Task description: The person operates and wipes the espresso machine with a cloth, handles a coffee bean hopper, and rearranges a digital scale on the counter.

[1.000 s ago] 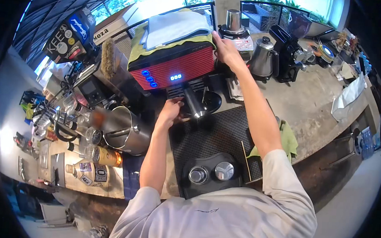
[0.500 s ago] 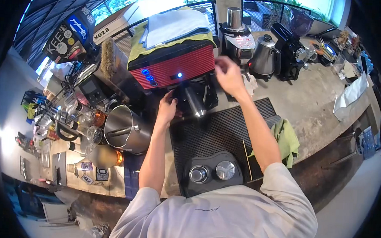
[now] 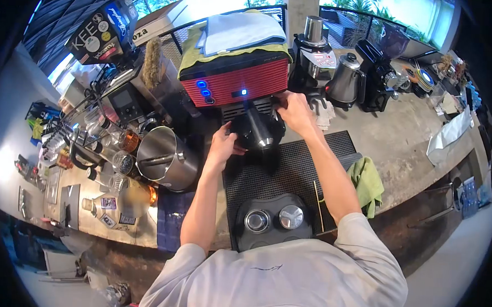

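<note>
A red-fronted espresso machine [image 3: 232,82] with blue lit buttons stands ahead of me. A portafilter [image 3: 261,129] juts out beneath its front, handle pointing toward me. My left hand [image 3: 223,145] is at the lower left of the machine, fingers bent around the side of a dark part under it; what they touch is lost in shadow. My right hand [image 3: 296,113] is at the machine's lower right corner, its fingers curled against something small and dark that I cannot identify. Below lies a black ribbed mat [image 3: 289,174] with a dark tamping stand [image 3: 273,231] holding two round metal pieces.
Left of the machine stands a large steel container [image 3: 166,160] beside several jars and bottles. A gooseneck kettle [image 3: 345,81], a black grinder [image 3: 373,77] and a blender base [image 3: 316,63] stand at the right. A green cloth [image 3: 365,183] hangs over the counter's front edge.
My right hand has gone down from the machine's right side to its lower corner. My left hand sits slightly lower beneath the machine. The whole view has shifted a little.
</note>
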{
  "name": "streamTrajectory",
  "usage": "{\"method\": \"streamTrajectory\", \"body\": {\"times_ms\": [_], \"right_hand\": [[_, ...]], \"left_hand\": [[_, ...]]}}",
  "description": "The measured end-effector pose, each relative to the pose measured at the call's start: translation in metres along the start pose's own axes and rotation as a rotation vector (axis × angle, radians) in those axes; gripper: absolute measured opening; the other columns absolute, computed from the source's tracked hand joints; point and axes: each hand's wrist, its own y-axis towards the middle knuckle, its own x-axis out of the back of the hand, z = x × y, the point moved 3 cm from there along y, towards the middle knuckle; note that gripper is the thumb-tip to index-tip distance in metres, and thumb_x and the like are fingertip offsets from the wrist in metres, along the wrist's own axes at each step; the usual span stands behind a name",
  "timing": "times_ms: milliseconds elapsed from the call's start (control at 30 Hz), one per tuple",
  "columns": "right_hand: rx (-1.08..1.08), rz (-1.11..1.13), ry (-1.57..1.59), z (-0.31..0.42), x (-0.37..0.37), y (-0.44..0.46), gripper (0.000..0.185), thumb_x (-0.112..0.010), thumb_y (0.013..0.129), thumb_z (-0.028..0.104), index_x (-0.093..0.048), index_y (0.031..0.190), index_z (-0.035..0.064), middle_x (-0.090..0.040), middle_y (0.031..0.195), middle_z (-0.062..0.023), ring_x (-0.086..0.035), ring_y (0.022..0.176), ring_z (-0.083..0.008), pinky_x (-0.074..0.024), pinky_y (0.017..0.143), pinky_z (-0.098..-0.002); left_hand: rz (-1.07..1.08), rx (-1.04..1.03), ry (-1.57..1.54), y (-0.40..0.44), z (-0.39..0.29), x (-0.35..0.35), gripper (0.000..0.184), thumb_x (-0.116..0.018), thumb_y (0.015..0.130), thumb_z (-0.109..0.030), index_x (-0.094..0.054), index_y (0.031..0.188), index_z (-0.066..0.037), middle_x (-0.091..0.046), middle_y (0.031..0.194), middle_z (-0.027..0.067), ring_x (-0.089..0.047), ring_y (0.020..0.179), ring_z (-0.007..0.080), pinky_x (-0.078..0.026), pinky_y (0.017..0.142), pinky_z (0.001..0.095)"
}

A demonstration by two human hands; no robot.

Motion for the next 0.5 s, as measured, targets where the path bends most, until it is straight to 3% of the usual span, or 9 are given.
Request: {"method": "streamTrajectory", "body": {"times_ms": [167,267,433,500], "right_hand": [[0.075,-0.077,-0.11,-0.02,-0.02,0.01,0.029,-0.064,0.079,0.0,-0.066,0.108,-0.0027,-0.07,0.091,-0.0215,-0.069,0.087,-0.0335,-0.0522,0.076,-0.038],[-0.004,-0.105,0.129,-0.032,-0.022,0.007,0.028,-0.063,0.08,-0.003,-0.067,0.107,-0.0028,-0.072,0.09,-0.0165,-0.071,0.085,-0.0219,-0.0527,0.074,-0.0321],[-0.114,-0.097,0.216,-0.03,-0.02,0.005,0.025,-0.062,0.081,-0.007,-0.067,0.106,-0.0044,-0.073,0.092,-0.0168,-0.071,0.086,-0.0223,-0.0528,0.077,-0.0313],[-0.146,-0.081,0.196,-0.025,-0.017,0.004,0.023,-0.064,0.083,-0.001,-0.067,0.105,-0.0056,-0.072,0.09,-0.0176,-0.071,0.084,-0.0215,-0.0534,0.077,-0.0307]], "left_hand": [[0.066,0.053,0.01,0.006,0.001,0.006,0.06,-0.05,0.094,-0.006,-0.024,0.148,0.0,-0.064,0.101,0.0198,-0.066,0.06,0.0246,-0.057,0.055,0.0338],[0.018,0.071,-0.024,0.009,0.0,-0.005,0.058,-0.046,0.095,-0.005,-0.025,0.149,-0.003,-0.062,0.11,0.0186,-0.066,0.061,0.0239,-0.057,0.056,0.0325],[0.028,0.071,0.027,0.021,0.007,-0.014,0.058,-0.046,0.095,-0.004,-0.025,0.15,-0.007,-0.058,0.12,0.0167,-0.066,0.062,0.0238,-0.058,0.054,0.0328],[0.014,0.041,0.05,0.025,0.009,-0.017,0.057,-0.047,0.095,-0.005,-0.028,0.148,-0.007,-0.058,0.119,0.0167,-0.066,0.063,0.0234,-0.058,0.054,0.0329]]}}
